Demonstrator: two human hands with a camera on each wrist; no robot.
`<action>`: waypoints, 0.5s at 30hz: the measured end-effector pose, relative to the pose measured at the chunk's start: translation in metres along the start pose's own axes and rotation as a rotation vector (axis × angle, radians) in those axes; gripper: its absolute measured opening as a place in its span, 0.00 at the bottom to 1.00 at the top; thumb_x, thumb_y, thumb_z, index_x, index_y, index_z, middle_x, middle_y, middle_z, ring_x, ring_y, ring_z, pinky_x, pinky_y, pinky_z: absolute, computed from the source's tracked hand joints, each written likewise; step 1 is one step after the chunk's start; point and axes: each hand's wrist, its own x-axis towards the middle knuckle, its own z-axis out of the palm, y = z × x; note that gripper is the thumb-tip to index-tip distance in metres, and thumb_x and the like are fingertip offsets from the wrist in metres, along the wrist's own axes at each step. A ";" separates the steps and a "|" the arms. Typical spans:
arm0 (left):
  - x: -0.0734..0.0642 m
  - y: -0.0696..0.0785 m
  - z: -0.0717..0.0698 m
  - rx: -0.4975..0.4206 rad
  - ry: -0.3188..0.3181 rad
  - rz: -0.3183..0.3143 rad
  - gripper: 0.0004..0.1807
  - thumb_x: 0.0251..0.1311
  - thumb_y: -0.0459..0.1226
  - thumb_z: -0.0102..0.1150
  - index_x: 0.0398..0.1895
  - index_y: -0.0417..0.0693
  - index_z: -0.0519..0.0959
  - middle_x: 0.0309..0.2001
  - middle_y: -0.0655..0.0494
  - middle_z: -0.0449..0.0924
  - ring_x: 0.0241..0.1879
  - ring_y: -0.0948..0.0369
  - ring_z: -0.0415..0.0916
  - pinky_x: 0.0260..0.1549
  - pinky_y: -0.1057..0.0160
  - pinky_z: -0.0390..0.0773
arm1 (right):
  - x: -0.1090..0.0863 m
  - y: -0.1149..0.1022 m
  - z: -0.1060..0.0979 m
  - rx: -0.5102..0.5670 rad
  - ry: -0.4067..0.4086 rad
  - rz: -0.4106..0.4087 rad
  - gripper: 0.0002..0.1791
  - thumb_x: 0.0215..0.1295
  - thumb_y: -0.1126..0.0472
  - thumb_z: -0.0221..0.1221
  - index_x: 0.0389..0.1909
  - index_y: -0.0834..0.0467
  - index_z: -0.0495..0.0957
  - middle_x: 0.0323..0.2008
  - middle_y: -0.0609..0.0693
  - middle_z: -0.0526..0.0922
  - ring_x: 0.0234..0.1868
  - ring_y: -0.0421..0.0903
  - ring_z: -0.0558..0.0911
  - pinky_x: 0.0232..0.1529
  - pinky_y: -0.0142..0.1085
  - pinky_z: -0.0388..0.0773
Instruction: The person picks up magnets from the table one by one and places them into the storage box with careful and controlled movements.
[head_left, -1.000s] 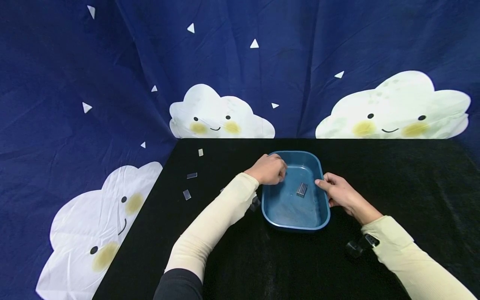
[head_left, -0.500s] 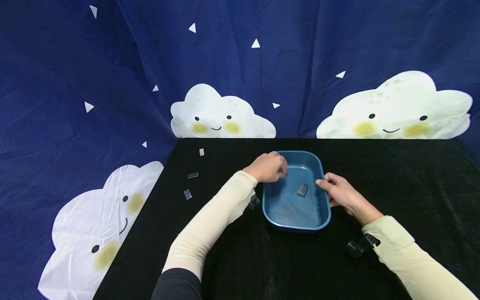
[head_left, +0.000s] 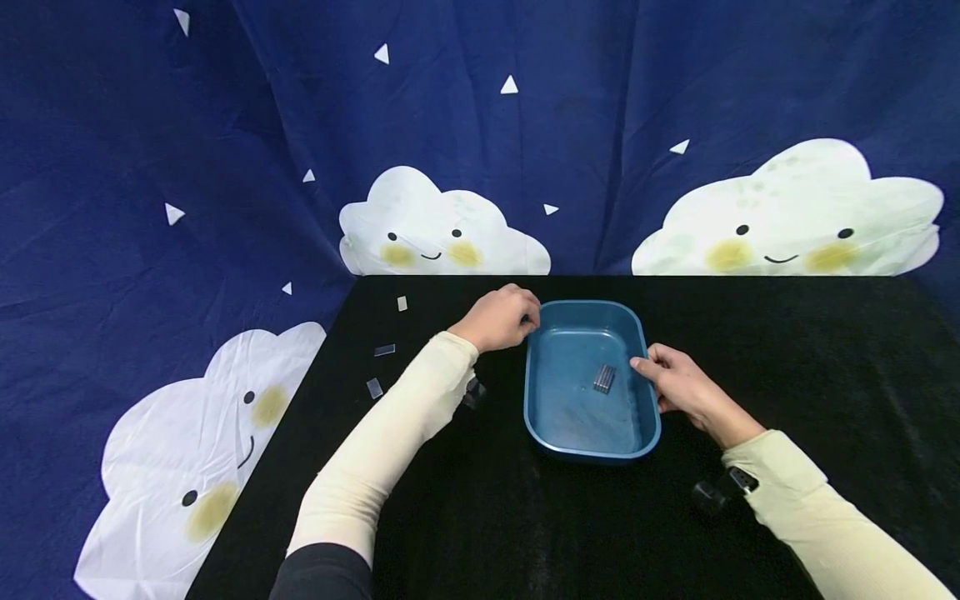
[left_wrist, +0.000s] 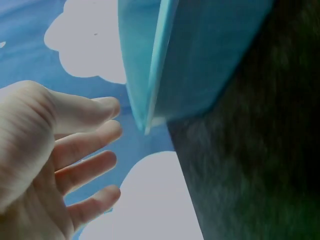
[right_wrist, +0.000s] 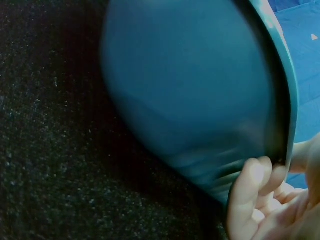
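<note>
A blue rectangular plastic bin (head_left: 589, 446) sits on the black table. On its floor lies a small bundle of dark, metallic-looking sticks (head_left: 603, 379), side by side; their kind is too small to tell. My right hand (head_left: 682, 387) grips the bin's right wall, thumb over the rim and fingers against the outside in the right wrist view. Just outside the bin's far left corner is my left hand (head_left: 501, 318). In the left wrist view its fingers are loosely bent, apart from the bin wall (left_wrist: 190, 60), with nothing between them.
Three small, flat rectangular pieces lie on the table's left side: a pale one (head_left: 402, 303) far back, a clear one (head_left: 385, 350) in the middle and another clear one (head_left: 374, 388) nearer. A dark blue curtain (head_left: 480, 125) with clouds hangs behind the table.
My left hand was over the bin's far left part and has moved left, out past its rim. The right hand, the bin and the bundle have stayed in place.
</note>
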 end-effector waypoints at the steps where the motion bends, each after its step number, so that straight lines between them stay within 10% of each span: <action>1: -0.003 -0.004 -0.003 0.002 0.009 -0.007 0.08 0.65 0.35 0.59 0.41 0.48 0.87 0.57 0.55 0.82 0.60 0.56 0.75 0.60 0.59 0.75 | 0.000 0.000 0.000 -0.001 0.000 -0.002 0.11 0.76 0.49 0.46 0.38 0.52 0.64 0.30 0.48 0.72 0.28 0.44 0.79 0.29 0.36 0.80; 15: -0.041 -0.042 -0.019 -0.009 0.041 -0.124 0.07 0.63 0.33 0.60 0.38 0.49 0.87 0.56 0.52 0.83 0.58 0.54 0.76 0.59 0.55 0.76 | -0.001 -0.001 0.000 -0.004 0.004 0.005 0.12 0.76 0.48 0.46 0.39 0.52 0.64 0.32 0.48 0.73 0.29 0.44 0.80 0.30 0.36 0.80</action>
